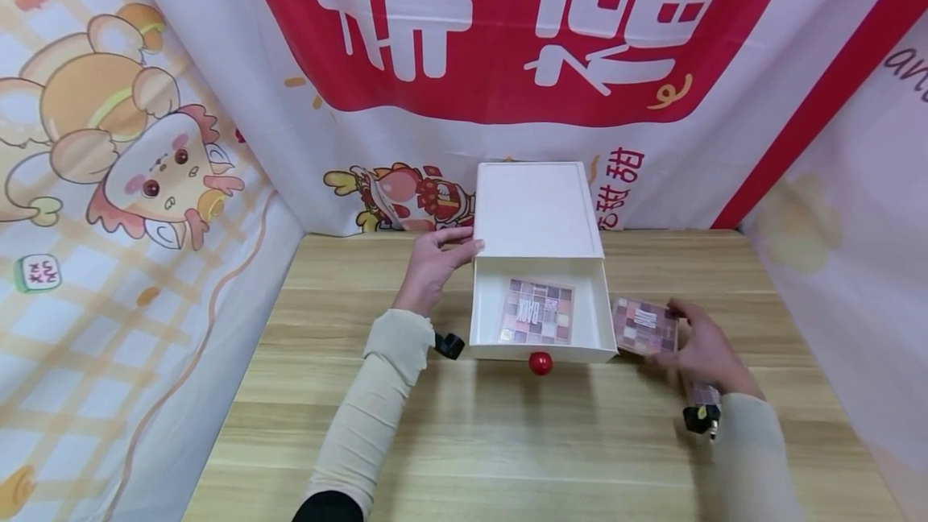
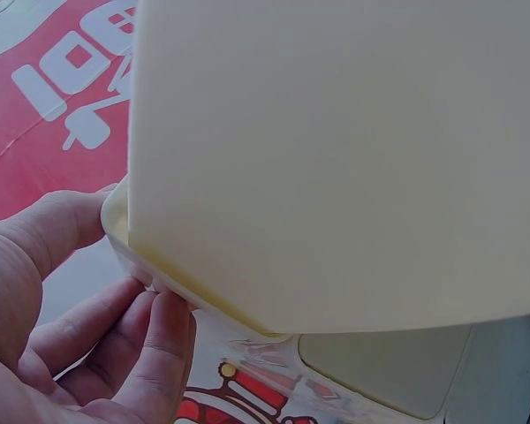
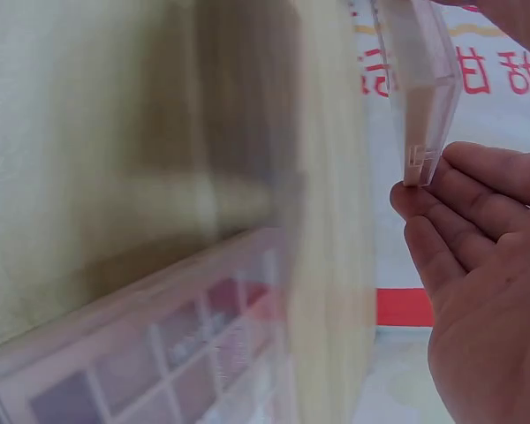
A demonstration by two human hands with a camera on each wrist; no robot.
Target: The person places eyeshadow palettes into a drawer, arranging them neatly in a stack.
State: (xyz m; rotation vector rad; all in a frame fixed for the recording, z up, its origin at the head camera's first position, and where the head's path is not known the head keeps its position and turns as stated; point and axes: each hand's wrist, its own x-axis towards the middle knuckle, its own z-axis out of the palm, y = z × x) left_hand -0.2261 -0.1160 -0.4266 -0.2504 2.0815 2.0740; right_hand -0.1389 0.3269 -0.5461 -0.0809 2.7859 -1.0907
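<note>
A white drawer box (image 1: 536, 208) stands at the back of the table, its drawer (image 1: 486, 304) pulled out toward me. Inside the drawer lies an eyeshadow palette (image 1: 536, 312) with a grid of pink and purple squares. My left hand (image 1: 432, 271) grips the box's left side near the front corner, thumb on top. Just right of the drawer, my right hand (image 1: 709, 351) pinches a similar eyeshadow palette (image 1: 644, 327) by its right edge. In the right wrist view its clear case sits tilted between thumb and fingertips. Another palette (image 3: 185, 353) lies on the table below the right wrist.
A round red knob (image 1: 540, 363) sticks out from the drawer front. Behind the box hangs a red and white printed cloth (image 1: 500, 95), with more printed cloth (image 1: 159, 264) along the left side. Wood-grain table (image 1: 522, 441) spreads out in front.
</note>
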